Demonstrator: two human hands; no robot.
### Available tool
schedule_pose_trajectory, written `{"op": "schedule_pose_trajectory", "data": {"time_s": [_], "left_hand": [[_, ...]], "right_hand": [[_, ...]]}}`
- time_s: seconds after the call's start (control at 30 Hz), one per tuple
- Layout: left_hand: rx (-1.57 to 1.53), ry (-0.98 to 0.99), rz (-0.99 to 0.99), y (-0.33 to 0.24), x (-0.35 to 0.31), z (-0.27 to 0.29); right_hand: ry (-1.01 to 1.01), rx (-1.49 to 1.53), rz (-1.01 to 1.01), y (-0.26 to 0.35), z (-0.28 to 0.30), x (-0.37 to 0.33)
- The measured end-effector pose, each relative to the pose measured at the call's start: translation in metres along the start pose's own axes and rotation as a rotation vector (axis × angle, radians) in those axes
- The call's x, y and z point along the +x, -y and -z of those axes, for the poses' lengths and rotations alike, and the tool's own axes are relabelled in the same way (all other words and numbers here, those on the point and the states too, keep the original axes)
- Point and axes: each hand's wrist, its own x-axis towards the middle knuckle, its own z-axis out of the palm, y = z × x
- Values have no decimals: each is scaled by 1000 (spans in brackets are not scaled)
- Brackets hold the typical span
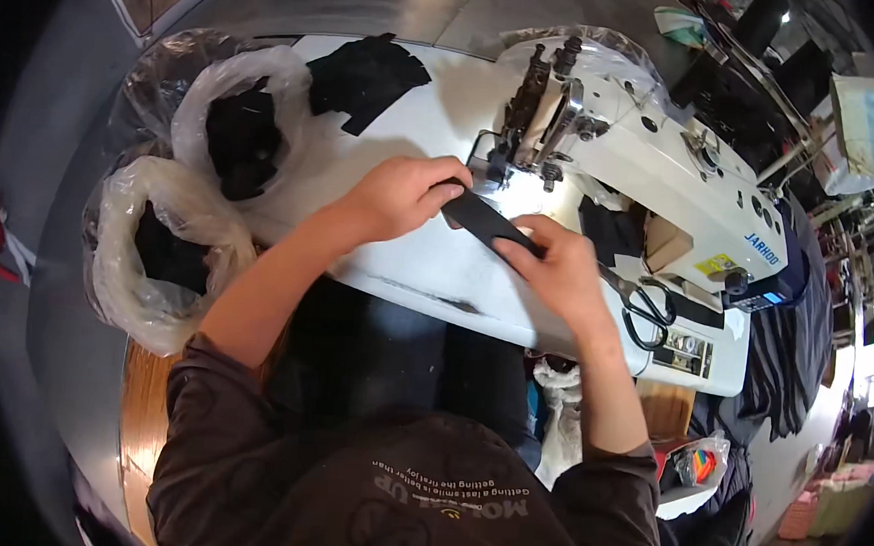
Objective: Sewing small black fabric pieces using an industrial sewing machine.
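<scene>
A folded strip of black fabric point(487, 224) is stretched slantwise between my two hands, just in front of the sewing machine's needle area. My left hand point(401, 199) pinches its upper left end between thumb and fingers. At the lower right end, my right hand point(558, 265) grips it with the thumb on top. Both hands are above the white table point(397, 266), close to the lit presser foot of the white sewing machine point(646, 136). Black-handled scissors point(645, 314) lie on the table to the right of my right hand.
Two clear plastic bags point(170, 307) holding black pieces stand at the table's left side. A black fabric piece point(369, 74) lies at the back left. More dark fabric point(612, 232) sits under the machine arm. A white container point(689, 489) with colourful items is at the lower right.
</scene>
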Motion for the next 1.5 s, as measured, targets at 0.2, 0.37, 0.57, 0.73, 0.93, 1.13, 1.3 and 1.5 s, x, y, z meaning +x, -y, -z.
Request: {"op": "schedule_pose_trajectory", "data": {"time_s": [0.2,0.37,0.57,0.73,0.93,1.13,1.3,1.5], "left_hand": [[562,-52,-43,23,5,-77],[511,-112,-348,1,-1,-125],[447,-233,-355,6,7,-155],[377,-264,-388,1,14,-154],[561,-297,-672,-5,-12,-87],[76,-323,-212,19,20,-58],[318,-392,-466,51,31,-74],[597,-224,-402,53,14,-93]], "right_hand": [[-309,-582,127,-98,63,-15],[-480,-664,94,-145,51,23],[-449,-719,44,-130,40,31],[-523,-785,70,-131,55,20],[118,336,-75,-42,8,-2],[-212,-171,387,-54,-32,20],[-313,-415,519,-63,-54,22],[-347,-372,488,-68,-56,22]]}}
